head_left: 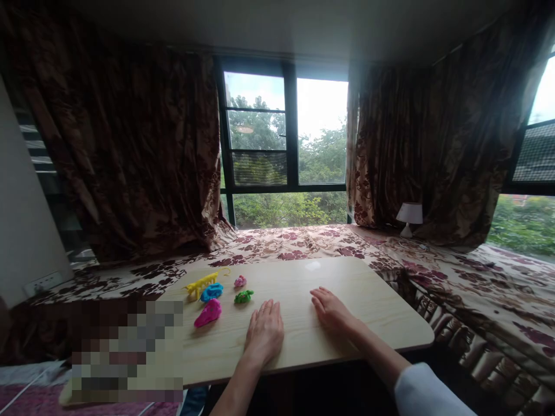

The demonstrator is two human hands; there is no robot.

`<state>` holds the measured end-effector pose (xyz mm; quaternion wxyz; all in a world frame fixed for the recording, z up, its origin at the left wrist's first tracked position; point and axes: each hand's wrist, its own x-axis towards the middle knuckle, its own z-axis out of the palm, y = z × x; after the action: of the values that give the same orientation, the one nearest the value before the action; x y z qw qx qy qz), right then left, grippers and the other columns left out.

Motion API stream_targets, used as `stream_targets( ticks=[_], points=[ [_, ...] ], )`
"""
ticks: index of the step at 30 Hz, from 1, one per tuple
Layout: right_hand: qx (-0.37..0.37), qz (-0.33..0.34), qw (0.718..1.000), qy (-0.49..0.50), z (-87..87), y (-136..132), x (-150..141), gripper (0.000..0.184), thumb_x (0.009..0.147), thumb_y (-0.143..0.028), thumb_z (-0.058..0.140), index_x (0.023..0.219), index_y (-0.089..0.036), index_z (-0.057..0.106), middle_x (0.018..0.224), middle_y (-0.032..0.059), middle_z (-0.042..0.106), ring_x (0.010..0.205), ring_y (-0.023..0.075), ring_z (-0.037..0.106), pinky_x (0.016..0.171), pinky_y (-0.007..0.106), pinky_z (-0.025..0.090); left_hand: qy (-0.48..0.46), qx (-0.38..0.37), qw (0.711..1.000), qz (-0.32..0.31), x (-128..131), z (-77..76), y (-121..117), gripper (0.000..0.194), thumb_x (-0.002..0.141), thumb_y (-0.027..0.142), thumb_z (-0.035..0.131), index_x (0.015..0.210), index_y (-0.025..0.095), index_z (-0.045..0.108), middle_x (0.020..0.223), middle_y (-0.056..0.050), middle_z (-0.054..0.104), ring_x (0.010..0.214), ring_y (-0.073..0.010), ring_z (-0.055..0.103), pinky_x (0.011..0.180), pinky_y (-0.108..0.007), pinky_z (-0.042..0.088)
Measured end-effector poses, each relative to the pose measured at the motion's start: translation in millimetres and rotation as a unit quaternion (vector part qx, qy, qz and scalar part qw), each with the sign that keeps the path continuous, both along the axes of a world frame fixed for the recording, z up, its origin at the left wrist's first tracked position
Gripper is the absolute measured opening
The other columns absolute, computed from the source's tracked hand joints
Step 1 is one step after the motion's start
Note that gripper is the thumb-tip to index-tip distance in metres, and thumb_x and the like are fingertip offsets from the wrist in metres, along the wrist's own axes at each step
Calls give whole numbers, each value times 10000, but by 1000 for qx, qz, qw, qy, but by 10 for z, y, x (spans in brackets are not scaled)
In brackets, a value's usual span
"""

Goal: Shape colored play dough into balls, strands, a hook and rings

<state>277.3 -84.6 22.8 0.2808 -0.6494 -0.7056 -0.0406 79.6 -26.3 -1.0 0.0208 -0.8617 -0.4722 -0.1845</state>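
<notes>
Both of my hands rest palm down on a pale wooden tabletop. My left hand lies with its fingers stretched forward and holds nothing that I can see. To the right, my right hand is flat too, its fingers pointing up and left, with bare wood between the hands. Nearest my left hand is a small green figure that looks like modelling clay. Beyond it sits a small pink figure. Farther left, a yellow legged figure, a blue piece and a bright magenta lump stand close together.
A blurred, pixelated patch covers the table's left end. Behind the table runs a window seat with a flowered cover. A white lamp stands on it at the right, before dark patterned curtains.
</notes>
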Motion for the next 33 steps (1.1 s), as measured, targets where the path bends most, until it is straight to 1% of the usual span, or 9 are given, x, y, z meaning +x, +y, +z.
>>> stream_targets(
  ticks=[3,6,10,13,15,19,24,29,33],
  points=[
    [29,32,999,-14,-133,-344,-152,398,856,-201,329,1230,-157,458,1335,65,383,1241,168,290,1016,295,247,-10,0,1000,2,3,-13,-1,458,845,267,259,1250,128,422,1350,-131,356,1263,-230,263,1027,-414,154],
    [39,50,998,-18,-187,-428,-405,402,835,-173,352,1219,-198,470,1319,27,408,1262,173,242,1037,327,194,-11,7,1000,3,11,-13,-3,453,848,269,252,1241,126,428,1340,-135,372,1252,-233,284,1021,-418,166],
    [12,-10,1000,9,-94,-35,-504,360,841,-243,376,1164,-181,523,1250,51,488,1237,199,293,1023,359,198,-1,14,1000,-2,20,-9,3,453,849,269,255,1238,116,427,1335,-142,377,1245,-233,295,1017,-416,175],
    [-26,-62,997,39,-4,274,-322,374,827,-328,421,1133,-155,548,1214,86,518,1213,217,338,1004,367,232,1,17,1000,-5,12,-19,17,457,850,271,250,1244,117,423,1333,-138,381,1245,-229,295,1018,-404,179],
    [-37,-66,996,46,12,319,-174,374,838,-327,399,1130,-151,554,1198,87,533,1192,208,372,995,362,256,-3,15,1000,-7,4,-31,23,459,851,273,247,1246,121,423,1335,-134,381,1249,-226,290,1022,-395,175],
    [-31,-44,998,39,-81,2,-46,387,876,-267,296,1184,-179,514,1259,55,481,1221,175,334,1010,350,254,-17,10,1000,-7,1,-37,9,460,849,274,245,1244,121,426,1341,-134,371,1256,-226,275,1028,-390,157],
    [21,12,1000,-2,-189,-407,-275,426,821,-157,338,1224,-154,472,1355,55,351,1271,185,231,1032,345,237,-24,-6,1000,7,14,-9,-19,457,843,271,254,1243,131,423,1346,-125,366,1259,-222,269,1032,-394,136],
    [8,-13,1000,-6,-141,-58,-561,369,825,-203,381,1163,-163,523,1270,70,466,1242,203,288,1027,366,203,-13,-8,1000,5,26,7,-17,453,841,279,260,1236,136,431,1341,-125,375,1253,-225,281,1028,-401,151],
    [-30,-79,996,27,-26,305,-382,370,819,-330,431,1107,-132,555,1211,115,514,1199,224,356,1003,365,232,-4,-6,1000,1,24,23,-3,461,844,285,249,1246,135,420,1344,-126,370,1252,-222,283,1026,-397,158]
  ],
)
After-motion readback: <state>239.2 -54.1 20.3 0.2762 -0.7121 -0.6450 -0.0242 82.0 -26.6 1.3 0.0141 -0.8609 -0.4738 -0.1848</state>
